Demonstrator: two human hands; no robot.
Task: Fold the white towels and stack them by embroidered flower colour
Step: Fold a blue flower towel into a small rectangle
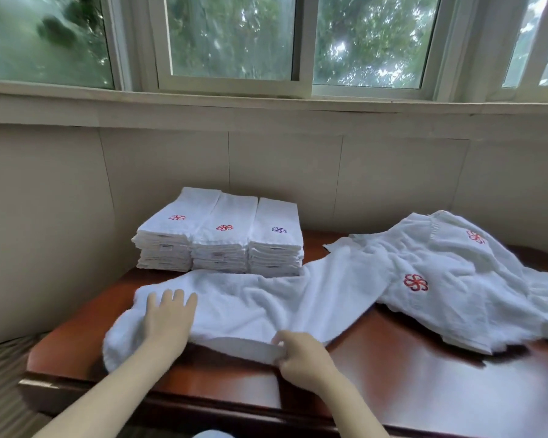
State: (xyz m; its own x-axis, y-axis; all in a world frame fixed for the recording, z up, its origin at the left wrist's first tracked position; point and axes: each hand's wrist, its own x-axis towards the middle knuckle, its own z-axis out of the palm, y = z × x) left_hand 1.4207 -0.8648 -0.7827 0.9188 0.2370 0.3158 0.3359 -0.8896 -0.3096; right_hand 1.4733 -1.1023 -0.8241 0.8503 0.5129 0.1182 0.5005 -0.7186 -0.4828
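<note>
Left hand point(168, 314) flat, fingers spread, pressing spread towel point(250, 305) on table point(393, 374), near-left; folded stacks point(219, 238) behind, two red-flowered, one purple; right hand point(298, 352) pinching the towel's near edge; unfolded towels point(456, 279) heaped right, red flowers up

Left hand point(168, 314) and right hand point(301, 352): both bare, outlines softened by motion blur. Fingers point(179, 299) of the left read as slim; nail detail unreadable. Both forearms point(130, 377) bare down to the frame edge, 5 to 7 o'clock. Between them at 6 o'clock, a small rounded patch of pale blue cloth point(208, 434); garment type unclear.
</note>
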